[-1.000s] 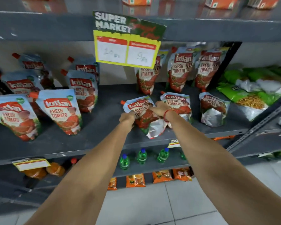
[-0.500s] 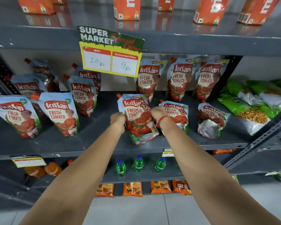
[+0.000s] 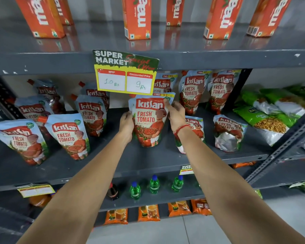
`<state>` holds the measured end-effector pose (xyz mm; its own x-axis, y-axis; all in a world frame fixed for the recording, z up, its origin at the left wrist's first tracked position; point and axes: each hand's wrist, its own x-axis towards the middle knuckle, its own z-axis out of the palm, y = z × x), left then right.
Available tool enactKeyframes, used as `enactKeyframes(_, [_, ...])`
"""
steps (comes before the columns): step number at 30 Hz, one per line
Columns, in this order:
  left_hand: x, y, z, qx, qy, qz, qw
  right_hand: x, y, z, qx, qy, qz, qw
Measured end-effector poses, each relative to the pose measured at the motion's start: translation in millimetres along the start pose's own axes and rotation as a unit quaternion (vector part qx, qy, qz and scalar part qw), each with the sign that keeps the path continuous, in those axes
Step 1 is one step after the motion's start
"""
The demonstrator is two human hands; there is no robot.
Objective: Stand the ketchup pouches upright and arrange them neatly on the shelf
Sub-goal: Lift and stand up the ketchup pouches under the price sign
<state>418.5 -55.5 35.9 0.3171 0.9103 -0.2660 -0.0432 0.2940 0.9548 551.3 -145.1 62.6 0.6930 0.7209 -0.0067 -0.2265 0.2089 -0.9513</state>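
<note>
A Kissan ketchup pouch point(image 3: 149, 121) stands upright on the grey middle shelf point(image 3: 148, 161), held between both hands. My left hand point(image 3: 126, 123) grips its left edge and my right hand point(image 3: 175, 114) grips its right edge near the top. Behind my right wrist another pouch point(image 3: 195, 128) leans, partly hidden. A crumpled pouch point(image 3: 227, 132) slumps further right. Several pouches stand at the left, the nearest at the front point(image 3: 69, 136). Three more stand at the back right, one of them point(image 3: 191, 92) just beyond my right hand.
A yellow price sign point(image 3: 125, 74) hangs from the shelf above, covering the pouch tops behind it. Orange juice cartons point(image 3: 136, 18) stand on the top shelf. Green snack bags point(image 3: 264, 118) lie at the right. Green bottles point(image 3: 154, 184) stand on the shelf below.
The pouch, lying tilted a second ago, has been raised upright and shifted back on the shelf. Both hands moved up with it. The camera has tilted upward.
</note>
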Motion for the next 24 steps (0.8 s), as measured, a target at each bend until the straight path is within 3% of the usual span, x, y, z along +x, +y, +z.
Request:
enactKeyframes(11, [-8.9, -19.7, -17.4, 0.044, 0.014, 0.100, 0.994, -15.6, 5.2, 2.0, -0.043, 0.030, 0.002, 0.999])
enactKeyframes(15, [-35.2, -34.7, -16.2, 0.026, 0.130, 0.078, 0.988, -24.8, 9.1, -11.0, -0.075, 0.087, -0.041, 0.993])
enactKeyframes(19, [-65.3, -47.3, -7.0, 0.058, 0.169, 0.072, 0.981, -25.0, 0.6, -17.0, -0.147, 0.135, -0.099, 0.975])
enactKeyframes(21, [-71.7, -47.8, 2.6, 0.075, 0.122, 0.089, 0.986, -27.1, -8.3, -28.1, -0.212, 0.156, -0.106, 0.959])
enactKeyframes(23, [-83.6, -65.8, 84.9, 0.150, -0.025, 0.069, 0.986, -20.3, -27.1, -114.1, -0.322, 0.252, -0.065, 0.910])
enactKeyframes(24, [-82.0, -61.5, 90.5, 0.196, -0.070, 0.063, 0.976, -16.7, -24.1, -125.1, -0.394, 0.246, -0.037, 0.885])
